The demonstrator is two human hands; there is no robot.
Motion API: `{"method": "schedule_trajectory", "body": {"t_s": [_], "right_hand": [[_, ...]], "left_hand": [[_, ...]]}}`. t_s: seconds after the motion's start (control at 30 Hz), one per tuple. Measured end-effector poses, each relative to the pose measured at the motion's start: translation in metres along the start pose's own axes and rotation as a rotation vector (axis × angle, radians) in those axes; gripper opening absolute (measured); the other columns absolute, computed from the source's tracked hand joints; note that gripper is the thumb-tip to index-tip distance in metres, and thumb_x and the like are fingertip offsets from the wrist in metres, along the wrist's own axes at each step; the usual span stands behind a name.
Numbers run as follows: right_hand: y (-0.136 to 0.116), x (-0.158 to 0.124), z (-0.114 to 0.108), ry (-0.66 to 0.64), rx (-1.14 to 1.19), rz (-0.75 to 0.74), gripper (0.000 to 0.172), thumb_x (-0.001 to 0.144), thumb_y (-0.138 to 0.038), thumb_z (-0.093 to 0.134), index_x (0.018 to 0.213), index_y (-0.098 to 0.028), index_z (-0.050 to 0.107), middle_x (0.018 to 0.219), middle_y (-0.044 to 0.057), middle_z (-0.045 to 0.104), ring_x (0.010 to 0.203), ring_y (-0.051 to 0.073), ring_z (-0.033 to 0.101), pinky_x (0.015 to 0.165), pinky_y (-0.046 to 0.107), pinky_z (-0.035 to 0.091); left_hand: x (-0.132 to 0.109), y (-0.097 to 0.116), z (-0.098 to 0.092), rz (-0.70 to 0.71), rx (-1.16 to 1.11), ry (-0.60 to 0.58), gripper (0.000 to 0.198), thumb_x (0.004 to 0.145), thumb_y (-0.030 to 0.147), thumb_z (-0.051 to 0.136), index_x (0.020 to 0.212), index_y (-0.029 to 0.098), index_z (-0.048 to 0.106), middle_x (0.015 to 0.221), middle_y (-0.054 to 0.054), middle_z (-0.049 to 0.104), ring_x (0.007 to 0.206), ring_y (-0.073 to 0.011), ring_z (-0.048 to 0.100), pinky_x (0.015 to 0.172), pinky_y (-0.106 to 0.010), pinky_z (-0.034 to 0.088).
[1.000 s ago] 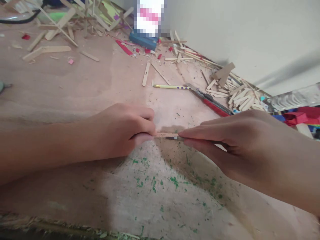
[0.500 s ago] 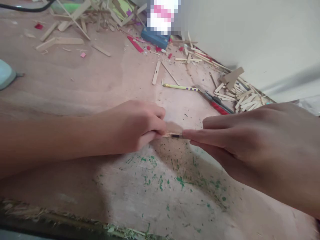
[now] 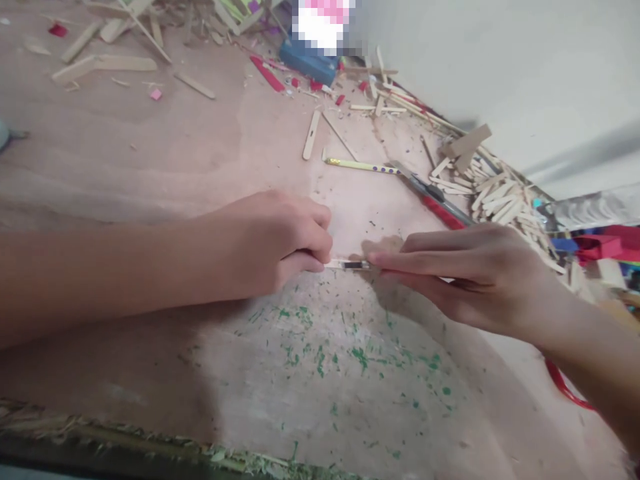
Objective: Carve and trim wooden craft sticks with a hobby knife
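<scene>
A thin, pale wooden craft stick [image 3: 337,264] with a dark slot or mark lies level between my two hands, close over the table. My left hand [image 3: 287,240] is closed in a pinch around its left end, knuckles up. At the other end, the thumb and fingers of my right hand [image 3: 480,280] pinch it, so both stick ends are hidden. Just beyond the hands are a yellow pencil [image 3: 357,165] with purple dots and a red-and-grey cutter knife [image 3: 435,193]. Another craft stick [image 3: 312,137] with a small slot lies near the pencil.
Green paint specks mark the wooden tabletop [image 3: 320,427]. A pile of craft sticks [image 3: 500,197] lies along the wall at right. A blue block [image 3: 309,63], red scraps and wood pieces [image 3: 120,63] lie at the back. Red fabric-like material [image 3: 607,243] sits far right.
My right hand has drawn away from the camera and its forearm now shows. Both hands keep hold of the craft stick. The view has shifted slightly, showing more of the right side.
</scene>
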State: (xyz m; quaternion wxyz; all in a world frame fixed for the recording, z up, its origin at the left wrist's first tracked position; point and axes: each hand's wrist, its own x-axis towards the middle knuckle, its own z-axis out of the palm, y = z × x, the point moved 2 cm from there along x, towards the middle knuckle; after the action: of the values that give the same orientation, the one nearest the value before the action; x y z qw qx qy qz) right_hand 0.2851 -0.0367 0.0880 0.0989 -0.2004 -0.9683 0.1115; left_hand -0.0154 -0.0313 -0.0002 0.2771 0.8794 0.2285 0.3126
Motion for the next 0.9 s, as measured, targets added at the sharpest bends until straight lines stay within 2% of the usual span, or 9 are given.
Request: {"method": "schedule_trajectory", "body": {"t_s": [0.1,0.2,0.3,0.43,0.53,0.67,0.83,0.9], "right_hand": [[0.001,-0.016,0.013,0.046,-0.06,-0.008,0.027,0.131,-0.012,0.071,0.152,-0.027,0.08,0.111,0.002,0.095,0.084,0.013,0.089,0.067,0.028,0.061],[-0.003,-0.022,0.017,0.043,-0.136,-0.031,0.031,0.132,-0.011,0.064,0.158,-0.025,0.077,0.112,0.004,0.095,0.078,0.013,0.086,0.061,0.03,0.058],[-0.01,-0.024,0.017,0.049,-0.23,-0.066,0.032,0.131,-0.012,0.063,0.158,-0.022,0.076,0.105,0.004,0.093,0.071,0.014,0.081,0.059,0.034,0.055],[-0.015,-0.029,0.017,0.128,-0.365,-0.058,0.029,0.13,-0.015,0.065,0.149,-0.03,0.082,0.098,-0.001,0.09,0.074,0.018,0.081,0.059,0.042,0.051],[-0.016,-0.029,0.013,0.085,-0.405,-0.056,0.026,0.127,-0.015,0.069,0.14,-0.03,0.085,0.099,-0.001,0.091,0.075,0.02,0.08,0.06,0.047,0.051],[-0.016,-0.024,0.009,0.035,-0.379,-0.108,0.032,0.123,-0.01,0.074,0.15,-0.025,0.081,0.099,-0.001,0.089,0.07,0.018,0.074,0.055,0.044,0.047],[-0.013,-0.026,0.019,0.093,-0.262,-0.042,0.032,0.132,-0.014,0.061,0.159,-0.022,0.075,0.102,0.002,0.089,0.068,0.015,0.07,0.058,0.038,0.049],[-0.014,-0.029,0.024,0.092,-0.233,-0.04,0.031,0.131,-0.014,0.064,0.159,-0.022,0.076,0.106,0.003,0.09,0.071,0.015,0.074,0.059,0.038,0.051]], "left_hand": [[-0.002,0.0,0.001,-0.057,0.012,-0.032,0.036,0.119,0.016,0.067,0.096,0.024,0.092,0.094,0.0,0.082,0.082,-0.0164,0.07,0.085,-0.035,0.051],[-0.004,-0.002,0.002,-0.099,0.018,-0.027,0.033,0.117,0.022,0.069,0.091,0.028,0.089,0.094,0.002,0.084,0.083,-0.0165,0.073,0.089,-0.035,0.052],[-0.005,-0.003,0.001,-0.062,0.007,0.009,0.031,0.116,0.023,0.068,0.092,0.029,0.088,0.095,0.003,0.086,0.08,-0.0157,0.073,0.088,-0.035,0.053],[-0.005,0.002,-0.004,-0.071,0.016,-0.024,0.032,0.114,0.018,0.067,0.09,0.028,0.086,0.095,0.002,0.085,0.079,-0.0159,0.072,0.083,-0.034,0.052],[-0.004,0.006,-0.007,-0.061,0.027,-0.04,0.035,0.117,0.014,0.065,0.093,0.026,0.088,0.099,0.001,0.085,0.081,-0.0153,0.072,0.08,-0.034,0.05],[-0.004,0.009,-0.009,-0.009,0.022,-0.02,0.036,0.118,0.012,0.065,0.096,0.024,0.09,0.098,0.0,0.084,0.08,-0.0148,0.071,0.077,-0.034,0.047],[-0.004,0.012,-0.012,-0.103,0.041,-0.08,0.033,0.12,0.017,0.068,0.096,0.026,0.09,0.102,0.001,0.086,0.084,-0.0157,0.073,0.084,-0.034,0.05],[-0.003,0.013,-0.013,-0.115,0.038,-0.088,0.032,0.12,0.018,0.069,0.098,0.026,0.091,0.103,0.002,0.086,0.088,-0.0159,0.075,0.084,-0.033,0.05]]}}
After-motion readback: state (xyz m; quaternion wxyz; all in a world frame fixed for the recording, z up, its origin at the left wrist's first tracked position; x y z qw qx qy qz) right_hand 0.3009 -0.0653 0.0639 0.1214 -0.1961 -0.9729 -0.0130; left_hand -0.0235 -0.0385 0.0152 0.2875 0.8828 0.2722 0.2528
